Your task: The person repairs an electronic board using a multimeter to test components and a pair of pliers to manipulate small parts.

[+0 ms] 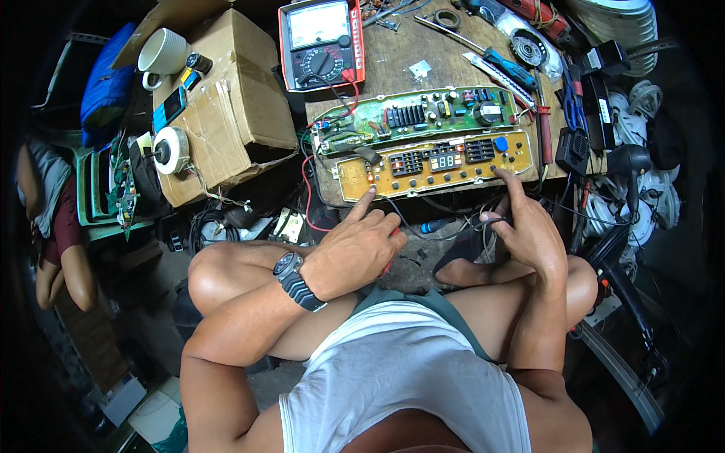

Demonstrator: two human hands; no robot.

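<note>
My left hand (356,253) stretches its index finger to the lower left edge of a yellow-brown circuit board (442,180). Its other fingers curl around a red test probe (390,266), mostly hidden by the hand. At the board's right end, the index fingertip of my right hand (531,230) rests by a small black button. A black test lead (495,220) runs in at that hand's thumb; its remaining fingers are largely hidden. The board's small display (446,161) is lit with digits. Just behind lies a longer green circuit board (415,117) carrying many components.
An analog multimeter (322,47) in a red case stands behind the boards on the wooden table (404,66). A cardboard box (253,98) is at left, holding a white mug (164,51). Screwdrivers, an angle grinder (538,16) and cables crowd the right. Another person (57,226) sits far left.
</note>
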